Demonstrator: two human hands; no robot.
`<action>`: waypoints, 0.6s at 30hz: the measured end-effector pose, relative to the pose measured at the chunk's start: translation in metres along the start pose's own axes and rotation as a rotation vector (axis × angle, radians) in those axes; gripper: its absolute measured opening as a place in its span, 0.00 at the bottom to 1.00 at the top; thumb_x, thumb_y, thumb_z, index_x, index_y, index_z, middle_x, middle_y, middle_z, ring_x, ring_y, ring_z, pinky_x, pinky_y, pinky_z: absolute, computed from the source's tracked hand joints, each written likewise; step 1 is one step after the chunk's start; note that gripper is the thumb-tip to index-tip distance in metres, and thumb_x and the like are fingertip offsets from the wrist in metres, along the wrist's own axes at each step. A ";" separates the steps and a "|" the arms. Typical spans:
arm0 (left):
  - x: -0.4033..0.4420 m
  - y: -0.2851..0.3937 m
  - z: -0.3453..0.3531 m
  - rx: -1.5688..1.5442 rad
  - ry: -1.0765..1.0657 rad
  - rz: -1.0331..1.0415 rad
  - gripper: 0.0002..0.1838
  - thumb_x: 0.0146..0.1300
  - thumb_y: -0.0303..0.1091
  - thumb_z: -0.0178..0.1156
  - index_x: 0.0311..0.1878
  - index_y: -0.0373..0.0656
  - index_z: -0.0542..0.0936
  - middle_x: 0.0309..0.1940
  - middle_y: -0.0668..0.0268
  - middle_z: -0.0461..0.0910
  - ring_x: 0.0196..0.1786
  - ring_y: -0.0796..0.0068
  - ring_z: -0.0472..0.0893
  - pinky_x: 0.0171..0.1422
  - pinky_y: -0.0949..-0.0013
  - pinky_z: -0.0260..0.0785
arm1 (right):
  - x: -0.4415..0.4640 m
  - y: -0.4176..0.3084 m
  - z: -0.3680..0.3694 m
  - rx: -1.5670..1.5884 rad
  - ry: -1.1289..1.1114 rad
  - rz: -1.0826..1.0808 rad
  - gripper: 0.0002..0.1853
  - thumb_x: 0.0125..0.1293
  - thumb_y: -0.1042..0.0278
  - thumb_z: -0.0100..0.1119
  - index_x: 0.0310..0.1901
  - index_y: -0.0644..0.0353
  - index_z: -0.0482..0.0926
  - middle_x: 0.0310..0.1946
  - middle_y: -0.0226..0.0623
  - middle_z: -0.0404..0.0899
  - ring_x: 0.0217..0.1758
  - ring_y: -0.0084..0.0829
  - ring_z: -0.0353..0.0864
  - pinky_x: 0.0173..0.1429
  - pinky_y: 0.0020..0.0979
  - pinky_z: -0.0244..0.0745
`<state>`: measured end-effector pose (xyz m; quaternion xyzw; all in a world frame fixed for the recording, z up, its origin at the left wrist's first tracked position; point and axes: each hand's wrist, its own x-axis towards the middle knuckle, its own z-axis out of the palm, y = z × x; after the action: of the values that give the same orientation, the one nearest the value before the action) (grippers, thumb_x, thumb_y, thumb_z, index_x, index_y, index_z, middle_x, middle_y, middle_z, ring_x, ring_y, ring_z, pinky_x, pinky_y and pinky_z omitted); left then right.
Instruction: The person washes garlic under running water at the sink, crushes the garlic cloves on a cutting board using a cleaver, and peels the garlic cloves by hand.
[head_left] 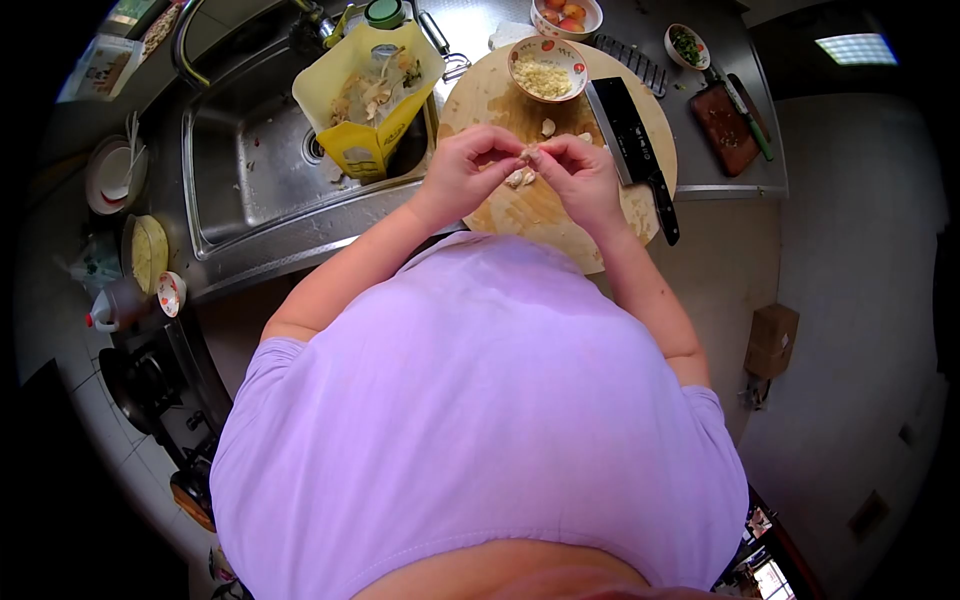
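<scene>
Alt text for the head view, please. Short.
Left hand and right hand pinch a small garlic clove between them over a round wooden board. A bowl of pale chopped bits and a black-bladed cleaver lie on the board; a yellow container of scraps stands left of it.

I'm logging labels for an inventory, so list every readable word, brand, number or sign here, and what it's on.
No text can be read for certain.
Cleaver: pale marks on the blade, too small to read.
Yellow container: dark print on its front, too blurred to read.
Packet at upper left: print too blurred to read.
</scene>
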<state>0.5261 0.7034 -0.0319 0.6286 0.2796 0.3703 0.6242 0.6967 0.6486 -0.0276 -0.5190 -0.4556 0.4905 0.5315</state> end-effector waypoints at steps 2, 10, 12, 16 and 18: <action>0.001 0.000 -0.003 0.180 -0.016 0.094 0.07 0.57 0.18 0.60 0.40 0.32 0.78 0.39 0.60 0.78 0.43 0.75 0.80 0.48 0.74 0.75 | -0.002 -0.002 0.001 0.025 -0.003 -0.020 0.05 0.59 0.75 0.62 0.36 0.65 0.80 0.29 0.31 0.81 0.30 0.16 0.78 0.33 0.18 0.72; 0.012 0.016 -0.017 0.475 -0.178 0.247 0.08 0.55 0.19 0.62 0.39 0.36 0.79 0.35 0.63 0.80 0.41 0.71 0.82 0.44 0.73 0.75 | -0.006 -0.022 0.005 -0.478 -0.009 -0.235 0.05 0.56 0.75 0.61 0.32 0.66 0.81 0.25 0.33 0.79 0.26 0.18 0.76 0.30 0.21 0.71; 0.013 0.017 -0.019 0.500 -0.226 0.302 0.07 0.55 0.20 0.62 0.38 0.36 0.79 0.35 0.63 0.80 0.41 0.71 0.82 0.43 0.73 0.75 | -0.009 -0.022 0.006 -0.454 -0.006 -0.211 0.05 0.57 0.74 0.60 0.33 0.66 0.80 0.25 0.33 0.78 0.26 0.18 0.76 0.30 0.21 0.71; 0.015 0.019 -0.018 0.336 -0.234 0.245 0.06 0.56 0.19 0.61 0.38 0.36 0.79 0.37 0.62 0.80 0.40 0.72 0.81 0.43 0.73 0.75 | -0.005 -0.018 0.005 0.087 -0.048 0.121 0.05 0.63 0.73 0.56 0.36 0.65 0.77 0.24 0.31 0.77 0.26 0.18 0.75 0.30 0.20 0.71; 0.015 0.017 -0.016 0.297 -0.220 0.277 0.06 0.56 0.19 0.61 0.38 0.35 0.78 0.38 0.62 0.80 0.41 0.73 0.81 0.43 0.74 0.75 | -0.004 -0.012 0.004 0.240 -0.039 0.173 0.05 0.65 0.72 0.54 0.38 0.64 0.76 0.24 0.30 0.76 0.26 0.18 0.75 0.30 0.20 0.72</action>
<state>0.5198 0.7236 -0.0137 0.7825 0.1725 0.3363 0.4949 0.6933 0.6449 -0.0156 -0.4793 -0.3575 0.5953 0.5367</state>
